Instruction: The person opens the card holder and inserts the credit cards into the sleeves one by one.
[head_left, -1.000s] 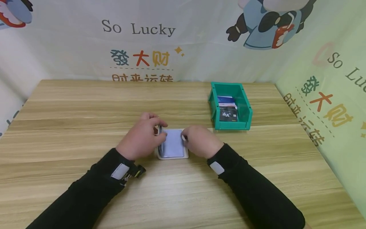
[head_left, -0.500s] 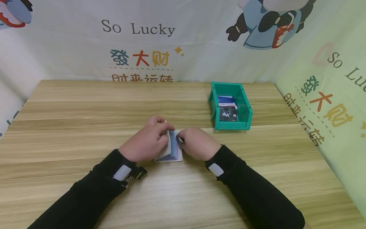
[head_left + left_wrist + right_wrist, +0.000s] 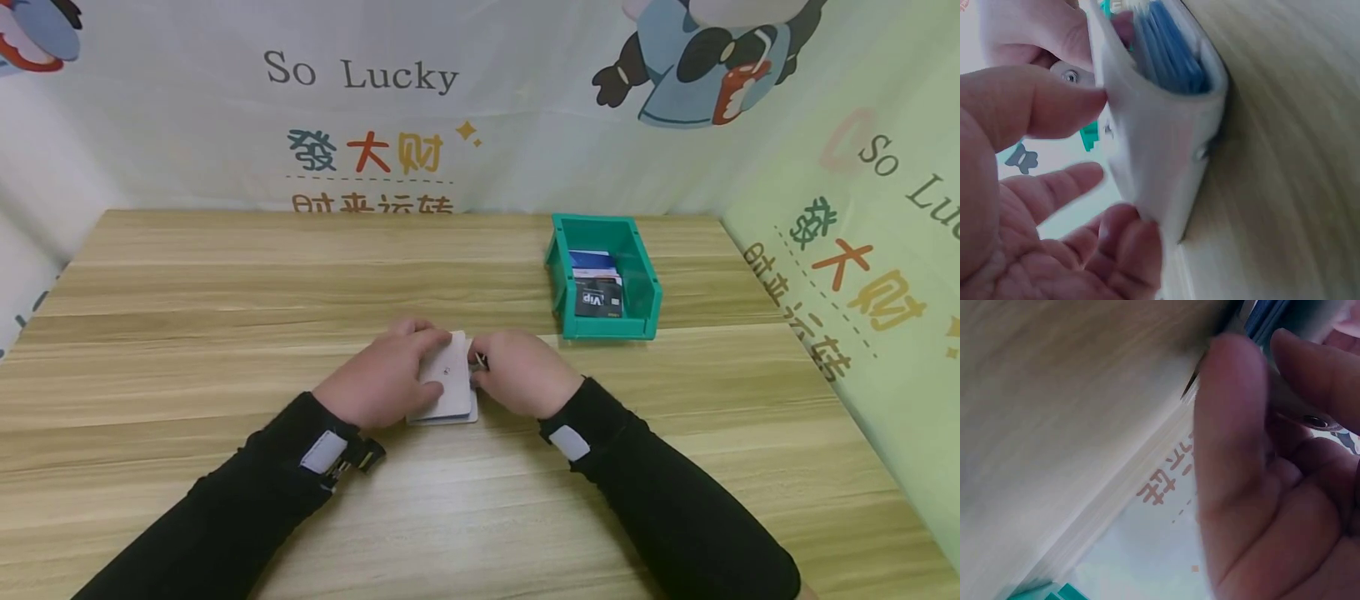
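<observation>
A white card holder with a small mark on its cover lies on the table between the hands. Blue translucent sleeves show inside it in the left wrist view, and its cover stands slightly raised. My left hand rests on the cover from the left, thumb and fingers touching it. Opposite, my right hand pinches the holder's small strap at the right edge, between thumb and bent fingers. A round metal snap shows on this strap in the right wrist view.
A green bin stands behind and right of the hands, with a black VIP card and other cards inside. The wooden table ends at a printed cloth backdrop behind and at the right.
The holder's cover has swung from left to right over the blue sleeves, moved by my left hand. My right hand has stayed at the right edge, shifting slightly left with the holder.
</observation>
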Demonstrator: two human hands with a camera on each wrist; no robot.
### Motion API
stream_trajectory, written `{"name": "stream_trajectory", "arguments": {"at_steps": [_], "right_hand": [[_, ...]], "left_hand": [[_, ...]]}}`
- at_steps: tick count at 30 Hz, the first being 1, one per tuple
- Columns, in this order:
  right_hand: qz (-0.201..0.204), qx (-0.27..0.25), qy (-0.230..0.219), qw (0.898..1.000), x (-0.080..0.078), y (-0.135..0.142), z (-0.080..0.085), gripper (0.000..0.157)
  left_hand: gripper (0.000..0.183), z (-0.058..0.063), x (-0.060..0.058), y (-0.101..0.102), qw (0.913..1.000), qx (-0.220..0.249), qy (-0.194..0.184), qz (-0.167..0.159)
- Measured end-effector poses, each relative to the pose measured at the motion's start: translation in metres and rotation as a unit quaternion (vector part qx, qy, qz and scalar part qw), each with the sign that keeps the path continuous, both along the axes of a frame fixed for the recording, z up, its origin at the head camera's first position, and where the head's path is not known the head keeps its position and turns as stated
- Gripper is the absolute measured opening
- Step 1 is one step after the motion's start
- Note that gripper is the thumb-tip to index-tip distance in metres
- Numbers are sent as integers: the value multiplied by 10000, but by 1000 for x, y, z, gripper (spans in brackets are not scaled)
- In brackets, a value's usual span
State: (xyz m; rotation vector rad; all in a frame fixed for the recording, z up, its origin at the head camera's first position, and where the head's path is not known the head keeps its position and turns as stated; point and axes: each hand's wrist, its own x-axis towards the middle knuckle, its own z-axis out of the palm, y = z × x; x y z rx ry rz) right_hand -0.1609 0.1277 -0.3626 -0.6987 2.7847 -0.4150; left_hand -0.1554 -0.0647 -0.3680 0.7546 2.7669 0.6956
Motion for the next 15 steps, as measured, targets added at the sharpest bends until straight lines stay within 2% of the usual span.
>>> {"name": "stream_trajectory", "arguments": {"at_steps": [5, 10, 15], "right_hand": [[-180, -166, -239, 9994, -1, 2, 1, 11], [-103, -535, -499, 9973, -3, 4, 1, 10], [43, -630, -379, 9973, -4, 3, 2, 10]], "left_hand": [[62, -1, 0, -1, 9986, -501, 146, 42], [63, -2, 0, -2, 9976, -659, 231, 31], [63, -3, -1, -2, 9969, -742, 280, 27]]}}
